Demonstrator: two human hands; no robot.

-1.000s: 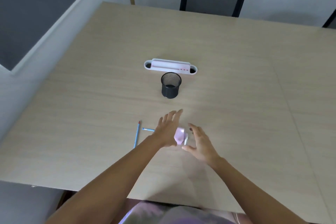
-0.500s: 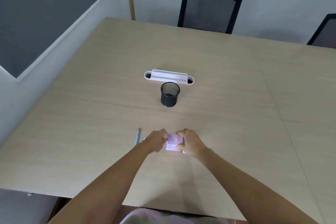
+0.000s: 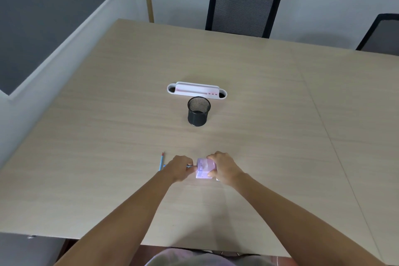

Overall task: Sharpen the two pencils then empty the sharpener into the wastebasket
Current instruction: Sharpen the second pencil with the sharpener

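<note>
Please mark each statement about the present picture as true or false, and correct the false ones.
1. The right hand holds the pale purple sharpener. True.
2. The left hand lies flat and open on the table. False: its fingers are curled round a pencil at the sharpener's side.
3. A blue pencil lies on the table, to the left of the left hand. True.
4. The black mesh wastebasket lies tipped on its side. False: it stands upright.
5. The white holder stands behind the wastebasket. True.
</note>
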